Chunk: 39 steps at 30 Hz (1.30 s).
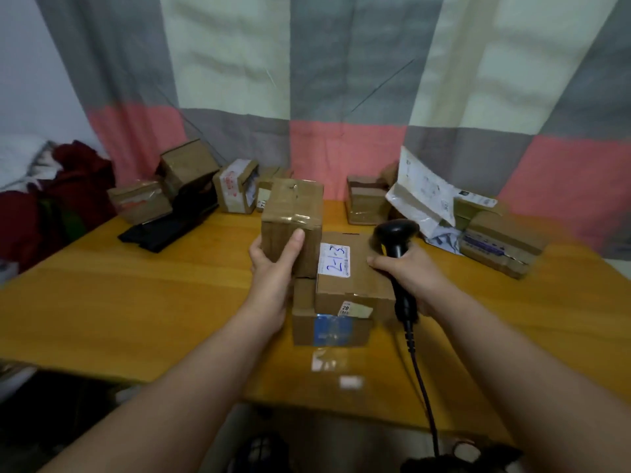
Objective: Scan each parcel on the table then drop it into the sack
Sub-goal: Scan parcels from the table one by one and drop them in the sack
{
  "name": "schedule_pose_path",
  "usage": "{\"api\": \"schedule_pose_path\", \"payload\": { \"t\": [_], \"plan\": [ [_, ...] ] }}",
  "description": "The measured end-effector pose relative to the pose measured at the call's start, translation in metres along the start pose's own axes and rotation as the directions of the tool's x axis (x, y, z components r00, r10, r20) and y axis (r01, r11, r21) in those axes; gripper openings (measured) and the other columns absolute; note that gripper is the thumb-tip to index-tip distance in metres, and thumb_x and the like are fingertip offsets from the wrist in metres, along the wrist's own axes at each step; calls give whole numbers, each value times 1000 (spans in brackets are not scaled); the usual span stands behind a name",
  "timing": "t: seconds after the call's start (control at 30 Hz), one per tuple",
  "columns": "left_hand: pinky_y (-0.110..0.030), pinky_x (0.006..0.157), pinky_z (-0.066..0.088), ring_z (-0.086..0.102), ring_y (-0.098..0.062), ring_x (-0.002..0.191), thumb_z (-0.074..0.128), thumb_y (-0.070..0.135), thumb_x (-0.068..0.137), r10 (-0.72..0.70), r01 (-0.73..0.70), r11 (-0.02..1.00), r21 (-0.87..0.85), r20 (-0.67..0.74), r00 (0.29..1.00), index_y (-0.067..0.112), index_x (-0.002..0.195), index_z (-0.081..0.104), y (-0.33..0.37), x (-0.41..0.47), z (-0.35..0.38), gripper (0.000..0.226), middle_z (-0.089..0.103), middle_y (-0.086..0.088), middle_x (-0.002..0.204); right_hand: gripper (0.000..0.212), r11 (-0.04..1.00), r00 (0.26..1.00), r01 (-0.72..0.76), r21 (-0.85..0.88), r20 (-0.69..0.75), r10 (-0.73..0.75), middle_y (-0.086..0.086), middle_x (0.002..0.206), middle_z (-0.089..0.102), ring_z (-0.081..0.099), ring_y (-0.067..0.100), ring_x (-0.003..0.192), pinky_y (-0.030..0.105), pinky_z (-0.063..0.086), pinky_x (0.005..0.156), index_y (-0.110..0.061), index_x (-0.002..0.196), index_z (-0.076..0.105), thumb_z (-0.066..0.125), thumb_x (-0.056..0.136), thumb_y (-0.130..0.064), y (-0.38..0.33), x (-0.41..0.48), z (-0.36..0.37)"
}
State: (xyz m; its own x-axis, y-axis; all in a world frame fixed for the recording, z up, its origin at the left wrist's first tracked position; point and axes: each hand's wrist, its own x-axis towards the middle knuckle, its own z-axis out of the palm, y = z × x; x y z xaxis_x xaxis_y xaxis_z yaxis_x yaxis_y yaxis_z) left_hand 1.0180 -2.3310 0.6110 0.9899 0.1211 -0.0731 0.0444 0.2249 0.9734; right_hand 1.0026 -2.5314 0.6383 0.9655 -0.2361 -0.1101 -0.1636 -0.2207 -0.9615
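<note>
My left hand [273, 268] grips a taped brown cardboard parcel [293, 213], held upright above the middle of the wooden table [136, 302]. My right hand [406, 271] holds a black corded barcode scanner [396, 237], its head pointing left toward that parcel. Just below the scanner sits a box with a white label reading "2-13" [348, 278], stacked on a flatter box with a blue label [329, 327]. No sack is recognisable in view.
Several more cardboard parcels line the back: a left group [186, 172], a middle box [367, 199], a white poly mailer [423, 196] and boxes at right [502, 244]. A black object [170, 223] lies at left. Curtain behind; scanner cable [423, 387] trails over the front edge.
</note>
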Motion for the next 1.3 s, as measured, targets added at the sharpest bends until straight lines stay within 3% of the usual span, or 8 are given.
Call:
{"api": "schedule_pose_path", "payload": {
  "t": [0.13,0.27,0.4,0.5,0.73,0.9,1.2,1.3],
  "plan": [
    [-55,101,41,47,-27,123,45,102,32,-110,117,991,66,-106,988,42,115,45,29,-23,0,103,48,0,134,62,970,982,122,-210,-118,-149,4,119,57,56,24,108,33,45,83,-12,133,44,75,80,-21,-14,-26,2],
    [-52,97,47,58,-24,99,39,75,85,-188,196,978,74,-111,976,22,125,49,49,-22,-6,67,61,-5,111,49,931,946,242,-273,-146,-289,-2,105,54,51,17,96,32,42,79,-14,127,49,68,82,-20,-33,-43,8],
    [-43,86,51,56,-24,95,61,52,87,-228,237,938,252,-66,971,24,98,53,50,-20,-13,31,57,-5,97,50,936,924,319,-150,-171,-342,-1,110,58,55,19,104,31,43,80,-14,126,50,71,82,-24,-49,-48,16],
    [-42,85,50,57,-25,103,66,50,84,-238,232,949,215,0,971,27,123,49,41,-20,-12,48,57,-3,110,52,967,969,246,58,-9,-246,-7,115,58,53,14,108,30,44,88,-21,130,49,71,85,-35,-50,-52,23],
    [-37,93,34,40,-24,122,59,51,88,-3,30,929,368,-73,997,26,127,45,29,-7,1,48,38,-5,140,42,972,970,233,-9,76,-232,-10,104,58,54,7,96,25,40,76,-26,120,50,70,85,-34,-38,-42,25],
    [-46,114,21,11,-30,144,73,55,74,424,-311,675,669,-7,905,34,146,23,49,23,-20,90,6,-7,157,37,975,981,190,-115,65,-183,1,106,62,59,18,99,36,49,87,-22,114,52,71,84,-33,-33,-26,9],
    [-53,115,19,21,-27,140,38,78,75,353,-528,352,773,413,840,43,134,48,64,49,-4,70,34,-1,143,44,957,955,289,34,57,-291,-9,102,58,54,6,92,18,39,67,-22,126,52,69,87,-28,-54,-13,16],
    [-57,114,14,21,-25,143,21,60,90,400,-611,420,671,468,788,35,132,54,61,36,13,59,37,2,146,47,946,956,286,152,16,-291,-8,103,63,58,2,90,15,43,64,-17,127,53,72,85,-27,-54,-13,21]
  ]
}}
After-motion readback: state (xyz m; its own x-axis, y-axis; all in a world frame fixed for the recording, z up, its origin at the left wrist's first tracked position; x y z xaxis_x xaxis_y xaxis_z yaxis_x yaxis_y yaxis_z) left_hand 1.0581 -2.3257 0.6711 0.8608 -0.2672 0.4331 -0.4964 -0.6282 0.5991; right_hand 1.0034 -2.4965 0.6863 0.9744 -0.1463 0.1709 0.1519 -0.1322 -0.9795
